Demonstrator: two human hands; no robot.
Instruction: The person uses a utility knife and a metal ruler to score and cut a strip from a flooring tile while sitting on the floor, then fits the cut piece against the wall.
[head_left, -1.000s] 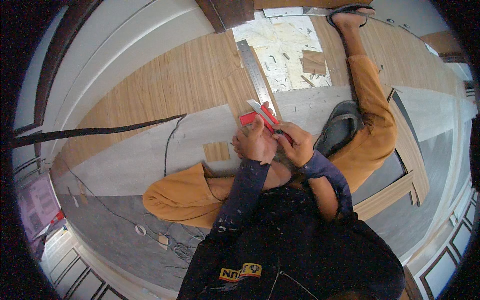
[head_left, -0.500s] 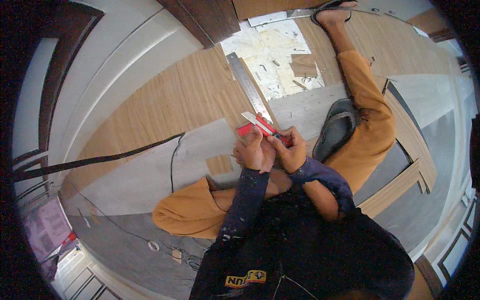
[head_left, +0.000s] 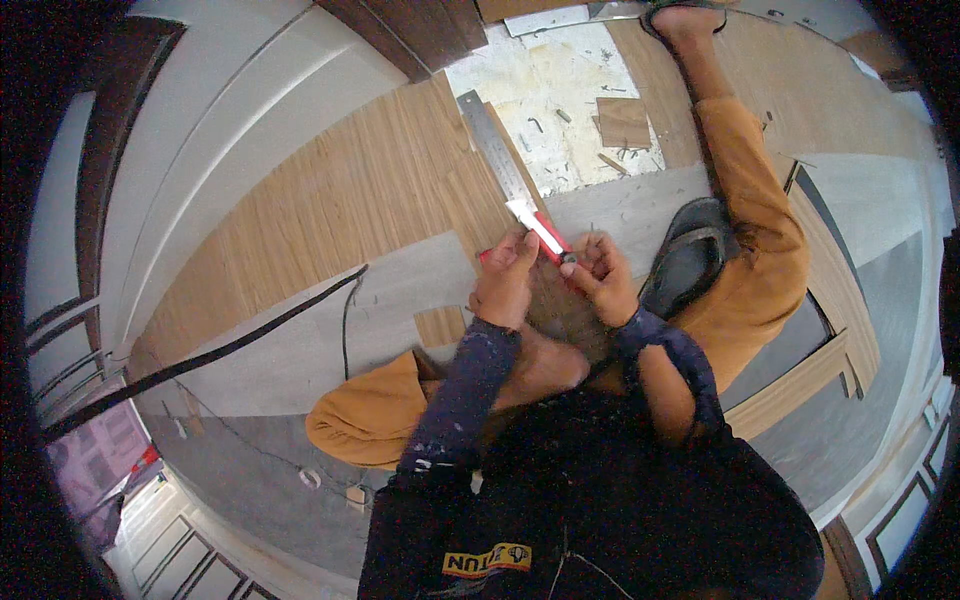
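1. The red knife (head_left: 552,232) is in the middle of the frame, its pale tip pointing up and left. The left hand (head_left: 505,280) pinches it, with the thumb on its side. If that thumb slips toward the blade, it could get cut.
2. The right hand (head_left: 607,282) has its thumb tip by the black knob (head_left: 568,258), fingers curled. It is blurry, so I cannot tell if it pinches. A hard push there could make the knife jump.
3. Bare skin of the folded leg (head_left: 552,362) is just below the hands. A dropped knife could hurt it.
4. The metal ruler (head_left: 497,150), upper middle, lies right by the knife tip. A bump could knock it crooked.
5. Bright glare hides the blade's edge, so a finger might land on it.
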